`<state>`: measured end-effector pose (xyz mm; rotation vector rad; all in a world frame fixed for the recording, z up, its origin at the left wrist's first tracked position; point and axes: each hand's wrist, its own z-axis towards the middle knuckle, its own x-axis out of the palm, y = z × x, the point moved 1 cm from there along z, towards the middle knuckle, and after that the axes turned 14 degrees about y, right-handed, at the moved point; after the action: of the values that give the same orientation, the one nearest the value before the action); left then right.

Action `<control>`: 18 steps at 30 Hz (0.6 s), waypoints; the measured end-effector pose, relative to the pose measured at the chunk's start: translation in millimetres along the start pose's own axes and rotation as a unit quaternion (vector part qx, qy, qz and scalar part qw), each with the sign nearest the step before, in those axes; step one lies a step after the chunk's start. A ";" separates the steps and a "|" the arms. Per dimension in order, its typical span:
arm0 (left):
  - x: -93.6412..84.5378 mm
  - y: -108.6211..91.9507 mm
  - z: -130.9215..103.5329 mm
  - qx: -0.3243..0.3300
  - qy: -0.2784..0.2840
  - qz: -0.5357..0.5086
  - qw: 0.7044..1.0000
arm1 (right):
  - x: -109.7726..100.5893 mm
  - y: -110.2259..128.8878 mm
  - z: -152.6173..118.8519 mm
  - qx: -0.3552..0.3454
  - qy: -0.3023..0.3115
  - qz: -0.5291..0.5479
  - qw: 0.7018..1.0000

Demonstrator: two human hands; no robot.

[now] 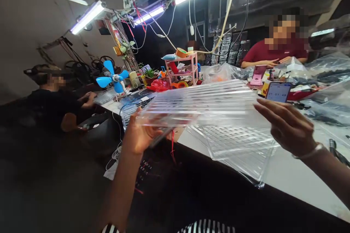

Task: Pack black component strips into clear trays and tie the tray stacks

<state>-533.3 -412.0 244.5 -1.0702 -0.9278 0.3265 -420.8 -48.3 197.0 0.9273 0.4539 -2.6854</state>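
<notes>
Two-handed handling of a clear plastic tray above a white tabletop. My left grip (140, 133) is closed on the left end of the ribbed clear tray (205, 102), which is raised above the tabletop (303, 178) and lies across the middle of my view. My right grip (287, 125) has its fingers extended, the tips at the right end of the tray; I cannot tell whether they press on it or are only just beside it. A pale band circles my right wrist. Beneath the raised tray, further clear trays (240, 141) lie overlapped on the tabletop, their near corner jutting past its edge. A phone (278, 92) with a lit screen is upright just beyond my right fingers. Farther back are a pink rack (182, 74) with a roll of tape on top, a red plastic bag (160, 85) and a blue fan (119, 86). Across the tabletop sits a person in a dark red shirt (287, 54); well to the left sits another in a black shirt (47, 105).
</notes>
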 end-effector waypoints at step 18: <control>-78.8 -25.9 34.4 0.162 -0.305 0.177 0.922 | 40.4 -53.2 -139.7 0.272 0.260 0.089 0.922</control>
<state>-612.1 -453.8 233.9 -0.8291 -1.1722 1.1248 -393.0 46.8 78.0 1.7528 -0.3051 -2.4004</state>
